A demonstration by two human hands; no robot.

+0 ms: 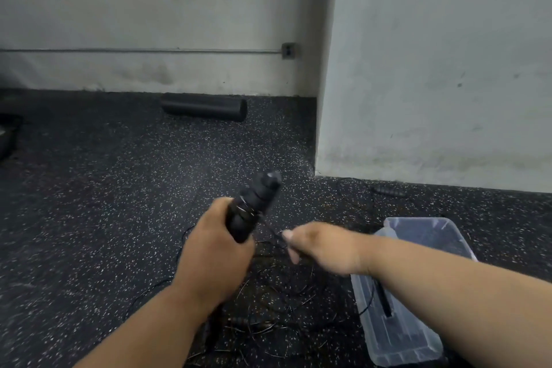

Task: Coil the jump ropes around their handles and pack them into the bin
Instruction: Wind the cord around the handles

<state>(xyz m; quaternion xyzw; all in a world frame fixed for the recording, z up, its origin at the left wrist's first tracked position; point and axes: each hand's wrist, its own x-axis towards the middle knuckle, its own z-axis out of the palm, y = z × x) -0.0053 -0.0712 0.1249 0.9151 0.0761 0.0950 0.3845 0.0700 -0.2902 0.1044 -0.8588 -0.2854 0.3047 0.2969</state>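
Note:
My left hand [213, 251] grips a pair of black jump rope handles [257, 200], held tilted up to the right, with a few turns of thin black rope round them. My right hand [321, 246] is just to the right and pinches the thin rope [273, 231] that runs from the handles. It is blurred. More black rope [277, 302] lies tangled on the floor under my hands. A clear plastic bin [418, 334] stands on the floor at the right, partly behind my right forearm, with a black handle [383, 302] showing inside.
Another black handle [388, 190] lies on the speckled rubber floor by the wall corner. A black foam roller [204, 107] rests against the back wall. A white pillar [433, 69] rises at the right. Dark objects sit at the far left edge.

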